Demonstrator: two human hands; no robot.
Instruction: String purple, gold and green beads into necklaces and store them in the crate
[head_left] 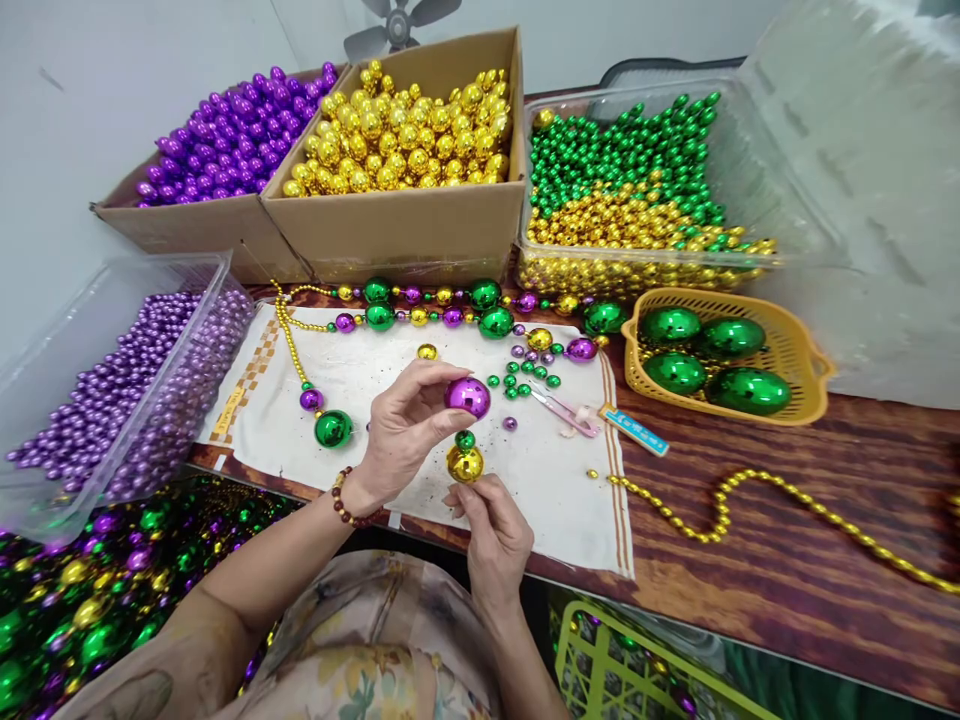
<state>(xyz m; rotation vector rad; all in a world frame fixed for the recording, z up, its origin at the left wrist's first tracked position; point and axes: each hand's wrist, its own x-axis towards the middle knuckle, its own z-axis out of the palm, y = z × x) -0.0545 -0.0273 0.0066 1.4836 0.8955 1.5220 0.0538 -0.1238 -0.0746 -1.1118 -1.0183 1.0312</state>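
The left hand (405, 425) pinches a purple ball (471, 397) at its 3 o'clock. The right hand (498, 530) is drawn together in a pinch, a gold ball (465, 464) just beyond at 11 o'clock; what it grips cannot be told. Beneath lies a white cloth (559, 520) on a wooden table (862, 470), a pale wall (592, 40) behind. From the purple ball, loose green beads (553, 381) and a pink-handled tool (564, 410) lie at 3 o'clock, a bead garland (496, 322) at 12, a cardboard box (397, 235) at 11.
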